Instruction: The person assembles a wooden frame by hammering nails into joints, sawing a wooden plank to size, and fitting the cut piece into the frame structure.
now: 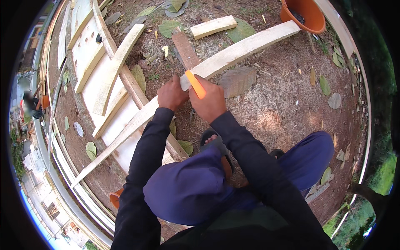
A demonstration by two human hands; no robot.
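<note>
That tool (196, 84) is bright orange against the beam (250, 49) in pale cream. Over toward half past one, the bucket (317, 24) is terracotta; the plank (185, 48) at twelve o'clock, reddish brown; the panel (83, 58) at ten, white with brown spots. Black sleeves (143, 150), navy trousers (183, 191), rusty soil (271, 104).

An open-air woodworking spot on bare ground, like a small yard or building site.
Brown earth (287, 125) strewn with pale flecks and fallen leaves (238, 81) serves as the floor, and green growth (385, 173) along the right rim marks it as outdoors. The carpentry shows in the long pale plank (250, 51), a short offcut (213, 27) near it, and a white panel (85, 54) with wooden battens (90, 68) across it. An orange bucket (315, 26) stands on the soil; another person (36, 109) appears far off at left, too blurred for detail.
</note>
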